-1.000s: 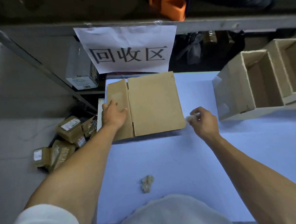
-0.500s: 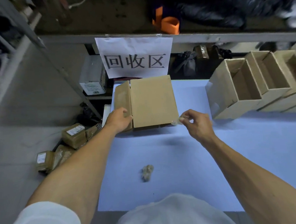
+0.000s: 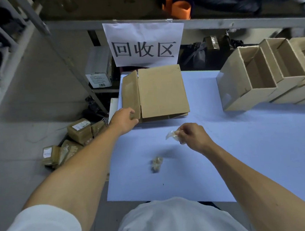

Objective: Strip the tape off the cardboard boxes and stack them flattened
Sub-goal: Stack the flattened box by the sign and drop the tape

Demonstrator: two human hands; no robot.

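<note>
Both busy: left hand (image 3: 125, 119) grips flattened box (image 3: 161, 91) flap; right hand (image 3: 192, 137) pinches tape strip (image 3: 170, 135) nearby.

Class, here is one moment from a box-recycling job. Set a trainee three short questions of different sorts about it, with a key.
1. True or false: the right hand pinches a strip of clear tape.
2. Which hand grips the flattened box? A left, B right.
3. Fill in: a crumpled tape ball lies on the ___ table.

Key: 1 true; 2 A, the left hand at its near left corner; 3 blue.
</note>
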